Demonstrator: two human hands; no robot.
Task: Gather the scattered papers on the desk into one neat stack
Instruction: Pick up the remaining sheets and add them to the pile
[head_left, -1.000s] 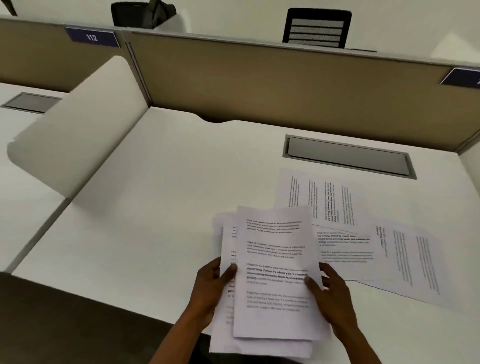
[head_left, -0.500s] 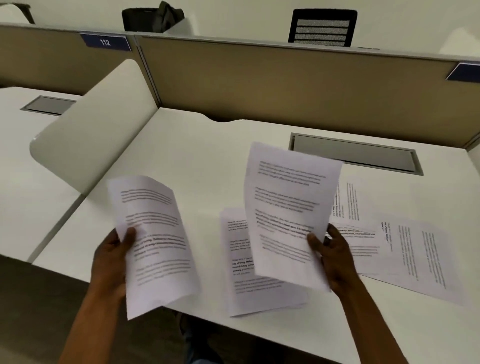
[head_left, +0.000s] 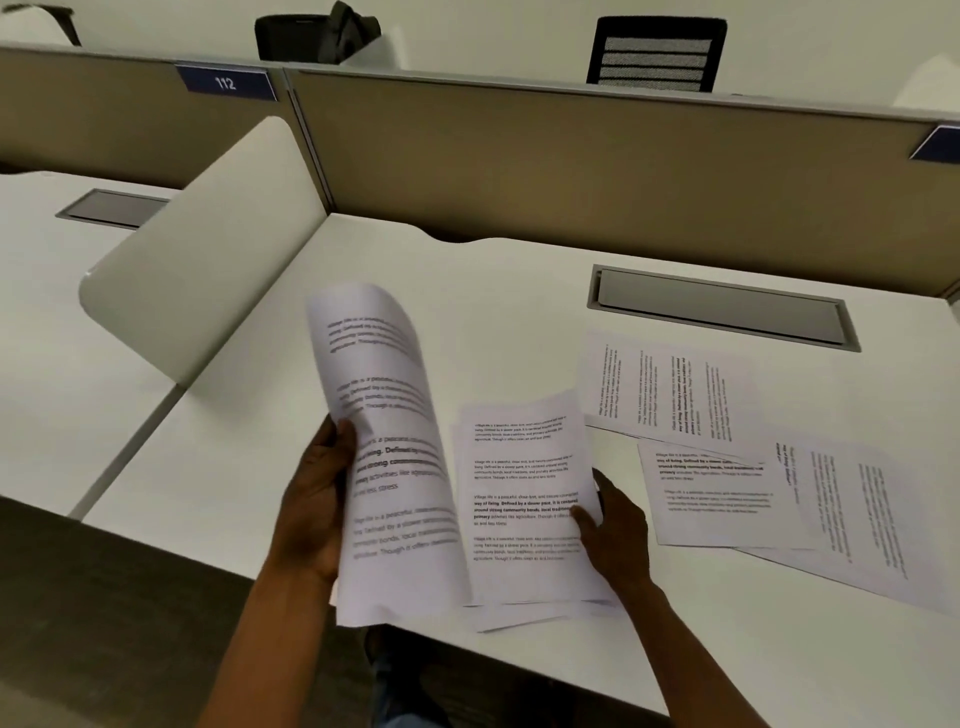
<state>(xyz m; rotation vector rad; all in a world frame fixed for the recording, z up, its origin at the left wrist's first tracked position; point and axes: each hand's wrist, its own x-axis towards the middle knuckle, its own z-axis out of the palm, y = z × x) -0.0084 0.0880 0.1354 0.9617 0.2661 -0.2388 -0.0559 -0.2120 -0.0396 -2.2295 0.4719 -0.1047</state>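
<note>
My left hand (head_left: 317, 504) grips a printed sheet (head_left: 389, 452) by its left edge; the sheet stands raised above the desk's front edge, its top curling over, motion-blurred. Just to its right a small stack of printed papers (head_left: 524, 499) lies flat on the white desk (head_left: 467, 291). My right hand (head_left: 613, 530) rests on the stack's right edge, thumb on the top page. Further right, three loose sheets overlap on the desk: one turned sideways (head_left: 665, 389), one upright (head_left: 717, 499), and one sideways at the far right (head_left: 852, 509).
A grey cable hatch (head_left: 722, 309) is set into the desk behind the loose sheets. A tan partition wall (head_left: 571, 166) closes the back. A white rounded divider (head_left: 208, 260) stands on the left, beside the neighbouring desk. Dark floor lies below the front edge.
My right hand has laid its raised sheet down onto the stack and stays on it. My left hand has swung its sheet rightward toward the stack.
</note>
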